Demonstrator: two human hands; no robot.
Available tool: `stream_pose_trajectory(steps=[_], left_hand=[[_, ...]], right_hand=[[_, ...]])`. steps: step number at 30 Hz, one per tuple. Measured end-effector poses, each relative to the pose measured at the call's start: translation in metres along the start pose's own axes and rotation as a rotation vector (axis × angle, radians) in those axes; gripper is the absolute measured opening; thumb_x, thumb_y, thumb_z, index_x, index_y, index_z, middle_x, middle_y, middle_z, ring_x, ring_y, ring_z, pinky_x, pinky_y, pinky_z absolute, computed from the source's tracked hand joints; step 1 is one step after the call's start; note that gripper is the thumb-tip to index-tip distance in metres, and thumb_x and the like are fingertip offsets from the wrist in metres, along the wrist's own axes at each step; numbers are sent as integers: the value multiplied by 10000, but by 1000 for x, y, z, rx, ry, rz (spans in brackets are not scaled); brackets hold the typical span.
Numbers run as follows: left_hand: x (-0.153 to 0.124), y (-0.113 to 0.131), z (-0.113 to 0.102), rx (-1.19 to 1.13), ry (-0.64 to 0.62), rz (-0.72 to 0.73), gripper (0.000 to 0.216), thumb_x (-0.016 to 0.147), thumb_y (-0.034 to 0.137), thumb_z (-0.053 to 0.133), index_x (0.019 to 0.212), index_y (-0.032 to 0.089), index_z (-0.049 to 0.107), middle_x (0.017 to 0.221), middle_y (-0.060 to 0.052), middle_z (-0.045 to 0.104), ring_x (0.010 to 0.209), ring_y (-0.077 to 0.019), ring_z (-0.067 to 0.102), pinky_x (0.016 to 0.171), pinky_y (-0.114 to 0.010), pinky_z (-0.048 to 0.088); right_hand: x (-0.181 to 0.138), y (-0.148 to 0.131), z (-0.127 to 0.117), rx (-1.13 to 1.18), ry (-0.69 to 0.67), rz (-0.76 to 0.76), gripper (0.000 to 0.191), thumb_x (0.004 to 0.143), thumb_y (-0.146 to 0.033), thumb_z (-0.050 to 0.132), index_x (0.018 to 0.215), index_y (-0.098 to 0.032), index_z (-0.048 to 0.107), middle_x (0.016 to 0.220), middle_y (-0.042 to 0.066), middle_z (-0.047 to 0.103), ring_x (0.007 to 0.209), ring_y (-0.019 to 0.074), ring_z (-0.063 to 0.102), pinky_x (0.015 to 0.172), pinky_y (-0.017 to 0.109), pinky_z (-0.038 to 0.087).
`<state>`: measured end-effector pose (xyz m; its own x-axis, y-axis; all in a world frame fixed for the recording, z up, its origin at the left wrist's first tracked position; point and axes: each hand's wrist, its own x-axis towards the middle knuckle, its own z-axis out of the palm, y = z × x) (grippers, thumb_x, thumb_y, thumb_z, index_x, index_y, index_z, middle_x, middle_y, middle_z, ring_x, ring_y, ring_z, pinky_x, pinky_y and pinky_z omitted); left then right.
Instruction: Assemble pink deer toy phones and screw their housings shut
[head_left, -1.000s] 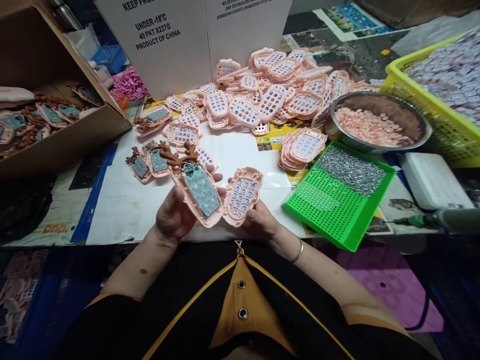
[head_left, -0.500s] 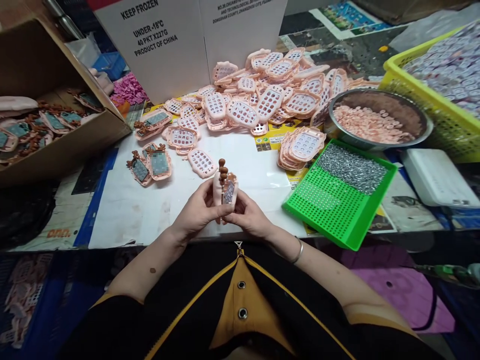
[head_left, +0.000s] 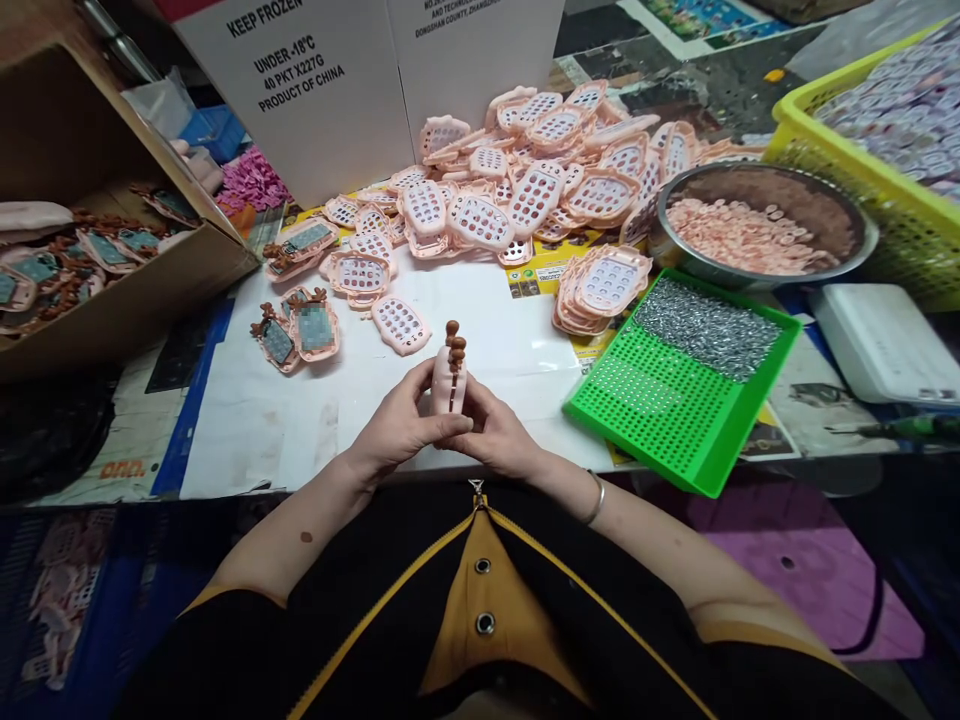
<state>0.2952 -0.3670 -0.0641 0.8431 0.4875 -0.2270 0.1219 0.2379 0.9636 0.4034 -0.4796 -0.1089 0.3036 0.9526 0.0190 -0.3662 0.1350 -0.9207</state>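
Both my hands press together on one pink toy phone (head_left: 448, 378) held upright on edge over the near edge of the white table sheet (head_left: 255, 420). Its brown antlers (head_left: 454, 343) stick up above my fingers. My left hand (head_left: 401, 425) grips its left side with fingers closed; my right hand (head_left: 491, 432) closes on its right side. Two half-built phones with green circuit boards (head_left: 298, 330) lie to the left. A single pink keypad cover (head_left: 401, 324) lies just beyond my hands.
A big pile of pink covers (head_left: 540, 180) fills the back. A green perforated tray with screws (head_left: 686, 370), a metal bowl of pink buttons (head_left: 761, 235) and a yellow basket (head_left: 877, 160) stand right. A cardboard box of finished phones (head_left: 97, 260) sits left. A screwdriver (head_left: 907, 428) lies far right.
A second ago my hands held the circuit-board half and the keypad cover apart, faces up. They have since brought the two halves together and turned the joined phone on edge.
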Motion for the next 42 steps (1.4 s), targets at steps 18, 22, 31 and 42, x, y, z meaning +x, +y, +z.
stream_pose_trajectory(steps=[18, 22, 31, 42], left_hand=[[4, -4, -10, -406, -142, -168, 603, 555, 491, 931, 1023, 137, 791, 938, -106, 776, 824, -228, 715, 840, -337, 560], [6, -4, -1, -442, 74, -74, 391, 551, 301, 943, 862, 143, 767, 840, -57, 774, 761, -178, 704, 834, -291, 544], [7, -4, -2, -459, 65, -80, 490, 505, 349, 976, 905, 157, 768, 914, -84, 791, 860, -215, 734, 838, -311, 564], [0, -2, 12, -413, 90, 53, 405, 545, 331, 965, 877, 194, 778, 872, -41, 779, 845, -189, 734, 817, -279, 569]], right_hand=[[-7, 0, -12, -99, -307, -31, 518, 802, -669, 657, 950, -172, 643, 817, 17, 628, 734, 163, 572, 744, 333, 510], [-11, 12, -9, -365, -83, -189, 614, 868, -632, 598, 1253, -159, 527, 1138, 124, 673, 980, 245, 645, 893, 411, 537], [-12, 13, -7, -647, 23, -358, 358, 1001, -468, 465, 1193, -170, 514, 1067, 126, 734, 898, 202, 722, 750, 323, 592], [-17, 10, -4, -581, 195, -252, 468, 923, -649, 498, 1010, -199, 588, 796, 55, 695, 660, 188, 623, 623, 322, 493]])
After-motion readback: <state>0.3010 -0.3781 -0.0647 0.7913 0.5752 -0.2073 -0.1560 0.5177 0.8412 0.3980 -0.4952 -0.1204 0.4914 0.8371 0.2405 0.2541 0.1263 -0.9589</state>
